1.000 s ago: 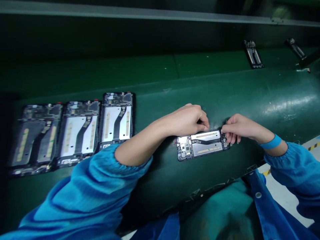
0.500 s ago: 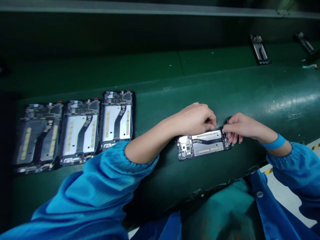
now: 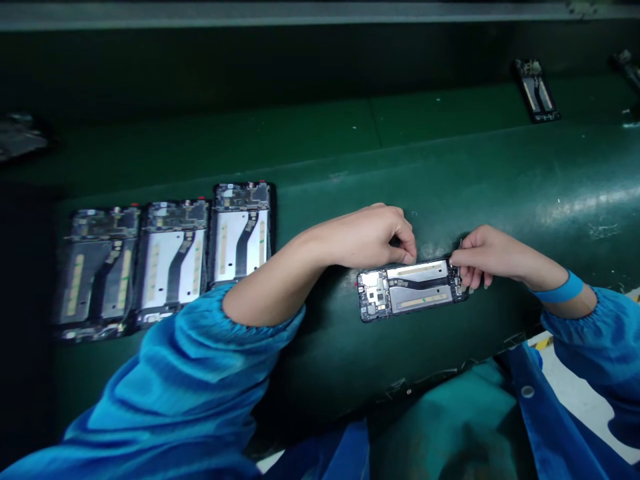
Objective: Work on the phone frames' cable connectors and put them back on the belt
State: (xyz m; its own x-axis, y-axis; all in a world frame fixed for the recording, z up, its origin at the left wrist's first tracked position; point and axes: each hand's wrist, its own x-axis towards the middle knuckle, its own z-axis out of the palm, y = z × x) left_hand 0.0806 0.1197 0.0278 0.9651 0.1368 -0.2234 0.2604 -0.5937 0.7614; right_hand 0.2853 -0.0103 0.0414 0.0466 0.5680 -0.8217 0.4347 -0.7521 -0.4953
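nearest lay the loose blue cloth sleeves of the person, with a bright blue wristband at the right wrist. beyond them, on the green mat-topped bench, an opened black-framed phone with a silvery inner plate lay flat and nearly sideways, its bare circuit board to the left and a black ribbon cable along its middle. the right hand was bent narrow, thumb and forefinger at the phone's right end; whether a small part sat between them could not be told. the left hand was curled at the far long edge, fingertips drawn close, their hold likewise unclear. the step in hand seemed to be fine fingertip work at that end; the next move called for light, precise pressure while the phone was kept from sliding. to the left, three similar opened phones stood in a row, side by side. farther back lay another opened phone, under a long grey rail.
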